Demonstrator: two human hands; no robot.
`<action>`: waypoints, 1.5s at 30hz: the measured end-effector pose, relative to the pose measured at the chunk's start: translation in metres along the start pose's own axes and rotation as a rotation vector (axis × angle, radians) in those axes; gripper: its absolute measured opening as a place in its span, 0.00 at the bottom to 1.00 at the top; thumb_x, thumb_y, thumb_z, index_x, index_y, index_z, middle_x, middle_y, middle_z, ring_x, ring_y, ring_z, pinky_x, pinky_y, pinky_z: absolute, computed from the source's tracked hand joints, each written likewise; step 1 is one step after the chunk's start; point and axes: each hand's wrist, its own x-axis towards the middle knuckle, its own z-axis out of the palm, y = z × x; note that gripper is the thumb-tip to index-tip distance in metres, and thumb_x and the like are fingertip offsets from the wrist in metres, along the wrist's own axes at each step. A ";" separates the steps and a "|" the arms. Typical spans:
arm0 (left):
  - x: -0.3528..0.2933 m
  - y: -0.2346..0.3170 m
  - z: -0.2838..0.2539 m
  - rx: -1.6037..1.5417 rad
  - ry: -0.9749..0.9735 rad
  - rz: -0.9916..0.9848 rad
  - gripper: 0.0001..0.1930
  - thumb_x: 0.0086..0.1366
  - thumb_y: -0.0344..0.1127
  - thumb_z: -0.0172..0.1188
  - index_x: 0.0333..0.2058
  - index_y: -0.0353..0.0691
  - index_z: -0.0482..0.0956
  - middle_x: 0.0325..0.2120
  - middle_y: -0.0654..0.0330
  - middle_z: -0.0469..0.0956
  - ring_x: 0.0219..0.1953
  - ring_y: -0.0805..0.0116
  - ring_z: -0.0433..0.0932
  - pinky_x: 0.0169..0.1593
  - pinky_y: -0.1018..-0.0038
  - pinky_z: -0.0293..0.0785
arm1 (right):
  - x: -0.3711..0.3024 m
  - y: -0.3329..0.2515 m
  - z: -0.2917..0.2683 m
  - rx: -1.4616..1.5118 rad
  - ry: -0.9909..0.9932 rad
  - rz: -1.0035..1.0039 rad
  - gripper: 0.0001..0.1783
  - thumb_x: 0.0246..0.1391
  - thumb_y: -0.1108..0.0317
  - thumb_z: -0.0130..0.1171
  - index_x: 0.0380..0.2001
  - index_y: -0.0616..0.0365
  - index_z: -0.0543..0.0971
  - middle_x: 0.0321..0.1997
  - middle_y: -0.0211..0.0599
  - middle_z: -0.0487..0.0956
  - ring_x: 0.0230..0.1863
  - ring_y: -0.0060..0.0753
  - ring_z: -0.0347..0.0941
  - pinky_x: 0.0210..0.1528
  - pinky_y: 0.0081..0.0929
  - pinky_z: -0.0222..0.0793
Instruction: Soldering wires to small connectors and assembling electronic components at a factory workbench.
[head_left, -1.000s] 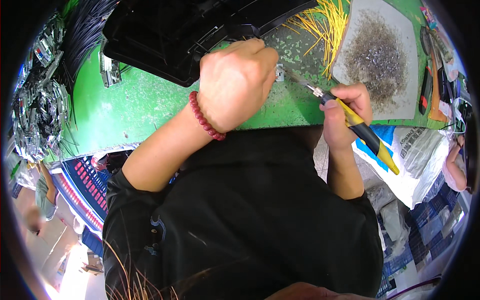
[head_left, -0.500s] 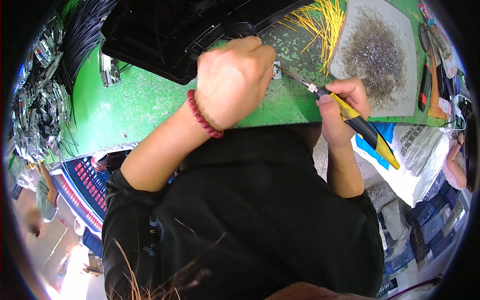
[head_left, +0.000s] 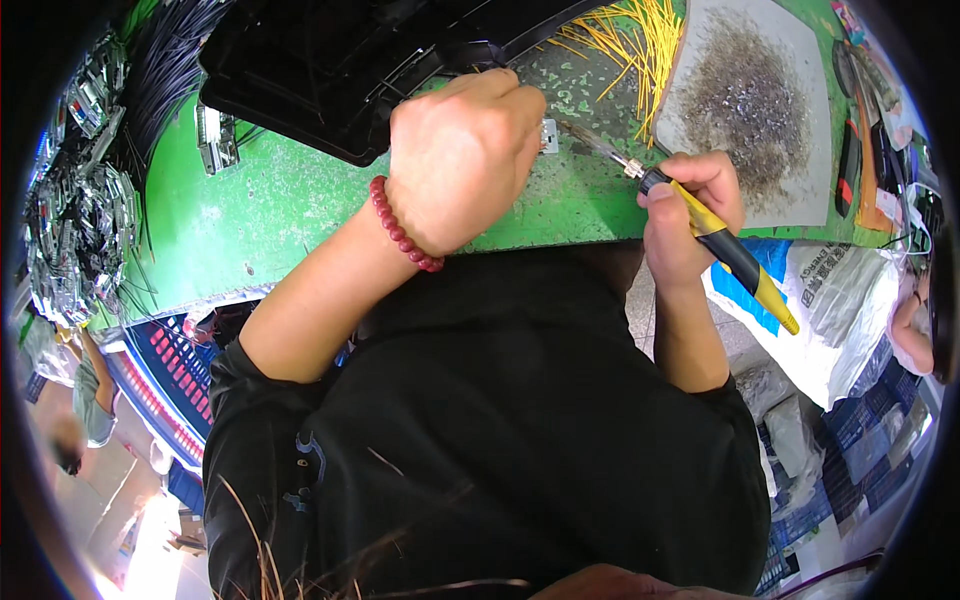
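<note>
My right hand (head_left: 692,215) is closed round a yellow-and-black soldering iron (head_left: 728,250). The iron's thin tip points up and left, toward a small silvery-white part (head_left: 549,136) at the edge of my left hand. Whether tip and part touch is too fine to tell. My left hand (head_left: 462,160), back uppermost and with a red bead bracelet (head_left: 398,232) at its wrist, is curled beside that part. Its fingertips are hidden under the hand, so what they grip does not show. A black plastic tray (head_left: 300,85) lies just beyond it.
Yellow wires (head_left: 650,60) fan out at the far right, beside a grey board (head_left: 690,190) covered in dark debris. Metal connectors (head_left: 85,230) and black wires (head_left: 180,65) pile up at left on the green table (head_left: 270,225). One metal connector (head_left: 216,138) lies near the tray.
The soldering iron has shifted slightly up and right with my right hand. My left hand has moved a little to the left, along with the small part beside it.
</note>
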 end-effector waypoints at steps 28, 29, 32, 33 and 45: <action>0.003 0.002 -0.007 0.094 -0.075 0.047 0.03 0.49 0.29 0.65 0.24 0.43 0.79 0.23 0.63 0.73 0.28 0.61 0.76 0.29 0.70 0.73 | 0.001 0.001 0.004 0.003 0.004 -0.014 0.14 0.49 0.68 0.66 0.33 0.61 0.71 0.24 0.22 0.69 0.23 0.09 0.59 0.25 0.12 0.54; 0.003 0.001 -0.007 0.092 -0.076 0.047 0.03 0.49 0.29 0.65 0.24 0.43 0.79 0.23 0.63 0.73 0.28 0.61 0.76 0.29 0.70 0.73 | 0.001 0.001 0.004 -0.001 0.005 -0.018 0.14 0.49 0.68 0.66 0.33 0.61 0.71 0.24 0.22 0.69 0.23 0.09 0.59 0.25 0.12 0.53; 0.001 0.000 -0.006 0.071 -0.064 0.035 0.04 0.49 0.28 0.65 0.25 0.43 0.80 0.23 0.62 0.74 0.27 0.61 0.77 0.29 0.70 0.73 | 0.001 0.001 0.005 0.015 0.009 -0.015 0.13 0.49 0.70 0.65 0.33 0.61 0.71 0.24 0.22 0.69 0.23 0.09 0.59 0.25 0.12 0.53; 0.001 0.000 -0.006 0.054 -0.064 0.031 0.04 0.48 0.27 0.65 0.26 0.42 0.81 0.23 0.62 0.74 0.27 0.61 0.77 0.29 0.70 0.73 | 0.001 0.001 0.005 0.014 0.011 -0.015 0.13 0.49 0.70 0.65 0.33 0.61 0.71 0.24 0.22 0.69 0.23 0.09 0.59 0.25 0.12 0.53; -0.001 -0.003 0.002 -0.047 0.008 0.056 0.03 0.48 0.25 0.62 0.24 0.40 0.79 0.22 0.60 0.74 0.27 0.59 0.76 0.30 0.68 0.73 | 0.002 -0.005 0.003 -0.047 -0.029 0.006 0.09 0.49 0.75 0.58 0.33 0.63 0.70 0.25 0.32 0.73 0.23 0.16 0.67 0.27 0.14 0.62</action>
